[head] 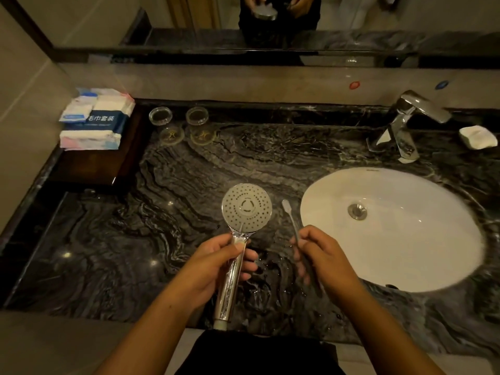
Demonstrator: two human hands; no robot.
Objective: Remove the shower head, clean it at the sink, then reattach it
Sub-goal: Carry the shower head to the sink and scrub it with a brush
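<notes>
The shower head [246,205] is off its hose and held above the dark marble counter [189,163], just left of the white sink [433,239], with its nozzle face turned up toward the camera. The left hand [216,263] grips the chrome handle close under the head, thumb on top and fingers curled round beneath. The right hand [322,255] pinches the lower end of a toothbrush [290,217], whose bristle end stands beside the head's rim without touching it. The right-hand fingers are blurred, so how firmly they clamp the brush is hard to judge. The chief risk, as I read it, is the grip: the chrome looks slick and the counter below the hands glistens with what seem to be droplets. A wet handle could slide through the fingers and strike the stone, which might crack the faceplate or chip the finish. Scrubbing where the head is now, rather than over the basin, would shed water and loosened grit onto the counter. A hard stroke with so thin a brush could flick spray toward the two glasses [160,115] and the wrapped towel packs [94,120] at the back left. The faucet [414,115] stands well apart at the far side of the basin, so rinsing means carrying the head across. The long handle could knock the counter edge or the sink's rim on the way.
</notes>
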